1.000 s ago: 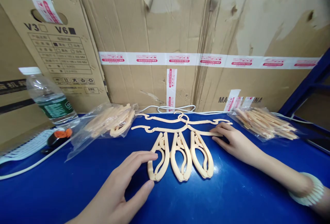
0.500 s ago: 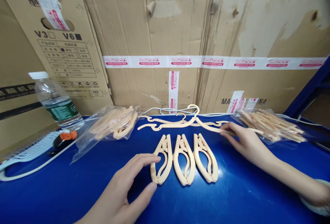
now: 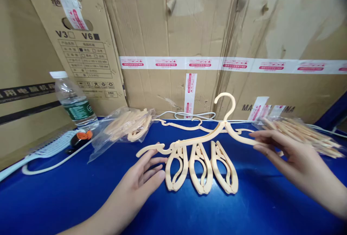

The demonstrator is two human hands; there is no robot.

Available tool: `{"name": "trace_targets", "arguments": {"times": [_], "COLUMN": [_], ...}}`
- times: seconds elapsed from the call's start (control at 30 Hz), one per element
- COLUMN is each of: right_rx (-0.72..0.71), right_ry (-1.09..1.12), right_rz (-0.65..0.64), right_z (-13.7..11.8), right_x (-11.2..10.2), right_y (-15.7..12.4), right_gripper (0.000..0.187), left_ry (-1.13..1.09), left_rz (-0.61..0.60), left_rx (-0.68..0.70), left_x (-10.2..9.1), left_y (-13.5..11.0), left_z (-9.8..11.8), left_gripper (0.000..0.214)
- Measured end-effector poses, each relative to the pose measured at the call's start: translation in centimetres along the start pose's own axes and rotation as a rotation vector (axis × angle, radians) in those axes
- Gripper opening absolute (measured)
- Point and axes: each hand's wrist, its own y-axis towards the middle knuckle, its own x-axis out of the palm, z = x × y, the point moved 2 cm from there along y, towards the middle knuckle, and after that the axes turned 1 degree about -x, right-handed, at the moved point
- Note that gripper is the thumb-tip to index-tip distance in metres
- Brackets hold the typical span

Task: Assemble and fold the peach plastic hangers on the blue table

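A cream plastic folding clothes hanger (image 3: 199, 138), unfolded with its hook up, is raised above the blue table. My right hand (image 3: 287, 159) pinches its right arm between thumb and fingers. Close under the hanger's left end is my left hand (image 3: 143, 179), fingers stretched and thumb apart; its index fingertip meets the notched end, though whether it presses there I cannot tell. Three folded hangers stand in a row on the table: a left one (image 3: 168, 177), a middle one (image 3: 192, 170) and a right one (image 3: 218, 172). Another unfolded hanger (image 3: 181, 126) lies behind, partly hidden.
Clear bags of folded hangers lie at the left (image 3: 127, 125) and right (image 3: 306, 134). At far left are a water bottle (image 3: 78, 108), a pale blue hairbrush (image 3: 51, 150) and a black-and-orange item (image 3: 81, 139). A white cable (image 3: 184, 114) runs along the cardboard (image 3: 162, 87) behind.
My right hand has lifted the hanger and brought it nearer. My left hand has moved from beside the left folded hanger to the raised hanger's left end. The view has turned slightly left.
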Motion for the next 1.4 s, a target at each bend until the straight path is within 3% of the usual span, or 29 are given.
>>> {"name": "trace_targets", "arguments": {"times": [0.1, 0.27, 0.4, 0.57, 0.67, 0.87, 1.13, 1.4], "right_rx": [-0.077, -0.217, -0.239, -0.290, -0.359, -0.437, -0.522, -0.401], "right_ry": [0.034, 0.074, 0.082, 0.043, -0.053, -0.316, -0.507, -0.168], "right_rz": [-0.087, -0.219, -0.218, -0.220, -0.208, -0.012, 0.126, 0.078], "right_z": [-1.0, -3.3, -4.1, -4.1, -3.9, -3.3, -3.7, -4.1], "right_x": [0.7, 1.4, 1.6, 1.7, 1.6, 0.6, 0.0, 1.0], "right_y": [-0.5, -1.2, -1.6, -1.7, -1.6, -1.7, -2.3, -1.5], "right_gripper": [0.021, 0.018, 0.019, 0.025, 0.032, 0.028, 0.028, 0.021], "left_ry": [0.011, 0.325, 0.545, 0.431, 0.338, 0.258, 0.251, 0.210], "left_rz": [0.067, 0.009, -0.037, -0.066, -0.011, 0.095, 0.100, 0.100], "left_rx": [0.039, 0.163, 0.264, 0.213, 0.150, 0.085, 0.063, 0.046], "left_x": [0.0, -0.3, -0.2, 0.3, 0.2, -0.3, -0.2, -0.4], "left_y": [-0.4, -1.4, -1.6, -0.9, -0.6, -0.2, -0.2, -0.1], "left_z": [0.4, 1.3, 2.1, 2.8, 2.7, 2.3, 3.1, 2.3], "left_gripper": [0.072, 0.067, 0.060, 0.038, 0.029, 0.033, 0.035, 0.035]}}
